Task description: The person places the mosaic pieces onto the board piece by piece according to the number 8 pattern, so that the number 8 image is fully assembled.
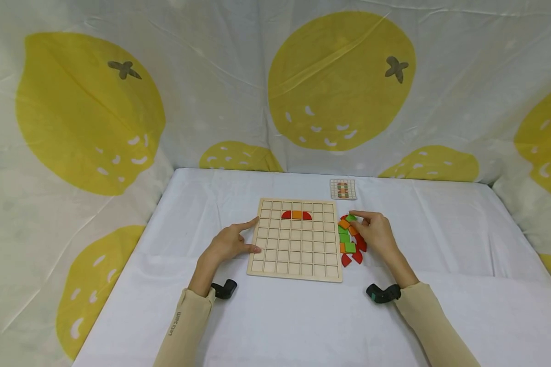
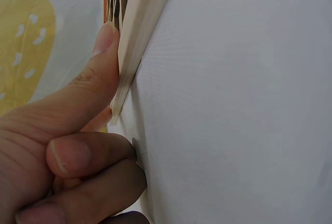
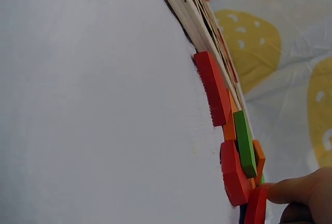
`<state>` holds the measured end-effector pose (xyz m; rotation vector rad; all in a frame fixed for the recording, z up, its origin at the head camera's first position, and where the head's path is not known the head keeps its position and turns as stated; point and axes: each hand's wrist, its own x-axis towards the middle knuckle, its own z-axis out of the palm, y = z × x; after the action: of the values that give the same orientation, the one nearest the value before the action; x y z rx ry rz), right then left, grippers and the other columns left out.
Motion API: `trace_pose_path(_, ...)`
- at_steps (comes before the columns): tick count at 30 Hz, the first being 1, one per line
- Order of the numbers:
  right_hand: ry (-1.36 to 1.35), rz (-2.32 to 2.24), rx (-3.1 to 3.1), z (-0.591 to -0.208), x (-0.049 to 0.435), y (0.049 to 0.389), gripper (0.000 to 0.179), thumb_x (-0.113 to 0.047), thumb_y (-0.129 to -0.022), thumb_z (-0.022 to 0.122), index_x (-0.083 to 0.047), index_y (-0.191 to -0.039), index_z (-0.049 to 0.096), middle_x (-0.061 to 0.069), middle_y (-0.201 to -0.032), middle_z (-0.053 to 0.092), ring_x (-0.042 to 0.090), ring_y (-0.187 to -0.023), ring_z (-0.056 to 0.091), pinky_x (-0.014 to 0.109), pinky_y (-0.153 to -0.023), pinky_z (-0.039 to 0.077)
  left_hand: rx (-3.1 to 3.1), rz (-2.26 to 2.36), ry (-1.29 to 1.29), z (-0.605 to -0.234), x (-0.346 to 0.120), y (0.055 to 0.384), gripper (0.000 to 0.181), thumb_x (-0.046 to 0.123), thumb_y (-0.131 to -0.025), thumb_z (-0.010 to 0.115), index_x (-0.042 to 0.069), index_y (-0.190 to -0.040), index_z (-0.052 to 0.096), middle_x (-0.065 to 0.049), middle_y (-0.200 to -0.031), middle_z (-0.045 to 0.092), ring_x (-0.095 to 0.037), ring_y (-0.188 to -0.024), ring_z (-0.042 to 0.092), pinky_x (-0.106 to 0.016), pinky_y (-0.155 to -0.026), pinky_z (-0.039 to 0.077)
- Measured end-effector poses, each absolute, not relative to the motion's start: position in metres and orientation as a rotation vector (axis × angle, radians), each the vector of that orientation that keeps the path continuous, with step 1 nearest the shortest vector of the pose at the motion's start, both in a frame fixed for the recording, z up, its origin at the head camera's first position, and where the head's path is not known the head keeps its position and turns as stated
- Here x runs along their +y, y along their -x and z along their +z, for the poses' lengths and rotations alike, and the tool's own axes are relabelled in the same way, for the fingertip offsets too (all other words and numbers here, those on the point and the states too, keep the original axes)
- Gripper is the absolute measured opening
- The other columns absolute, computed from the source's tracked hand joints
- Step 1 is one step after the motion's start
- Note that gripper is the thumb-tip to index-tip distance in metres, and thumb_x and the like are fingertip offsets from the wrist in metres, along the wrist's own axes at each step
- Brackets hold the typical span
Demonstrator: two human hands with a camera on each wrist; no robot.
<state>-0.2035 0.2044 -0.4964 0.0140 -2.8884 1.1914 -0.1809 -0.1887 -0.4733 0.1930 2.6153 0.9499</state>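
From where I stand, a person has both hands at a wooden board (image 1: 294, 260), which lies on a white tablecloth (image 1: 294, 326). Its face is a grid of 7 columns by 7 rows. In the 2nd row from the top, an orange square (image 1: 297, 215) sits in the middle between 2 red pieces (image 1: 286, 215) with rounded outer corners.

The left hand (image 1: 229, 242) is at the board's left edge, thumb and forefinger stretched well apart and touching it; at least 2 other fingers are bent in below. It has no loose piece.

The right hand (image 1: 378, 234) reaches into a pile (image 1: 344, 238) of green, orange and red pieces just beside the board's right edge. Thumb and forefinger are slightly parted about a green square (image 1: 351, 218) at the pile's far end; I cannot tell whether they pinch it.

Beyond the pile, near the board's far right corner, lies a small card (image 1: 343, 189) printed with a grid and a coloured pattern. Dark lettering on the left sleeve (image 1: 183, 316) looks like "Let's swim", though it is small. Both wrists wear black gadgets (image 1: 383, 294), on which I can read no brand.
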Motion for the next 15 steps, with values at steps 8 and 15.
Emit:
trace_pose_path(8,0.021,1.18,-2.877,-0.4974,0.2093,0.2047,0.038,-0.019,-0.096,0.074,-0.001,-0.13,0.071,0.002,-0.062,0.044,0.018,-0.053,0.043,0.024,-0.049,0.032,2.615,0.954,-0.196,-0.4737,-0.1884,0.1808,0.093,0.035,-0.082,0.088,0.026,-0.16,0.039,0.005,-0.058,0.037,-0.01,-0.056,0.03,-0.028,-0.057,0.03)
trace_pose_path(15,0.03,1.233,-2.87,-0.4999,0.211,0.2044,0.036,-0.02,-0.096,0.075,-0.003,-0.127,0.074,0.0,-0.06,0.041,0.017,-0.054,0.041,0.024,-0.049,0.029,2.616,0.948,-0.194,-0.4732,-0.1881,0.1808,0.094,0.036,-0.081,0.088,0.027,-0.16,0.039,0.005,-0.058,0.036,-0.01,-0.056,0.029,-0.028,-0.057,0.029)
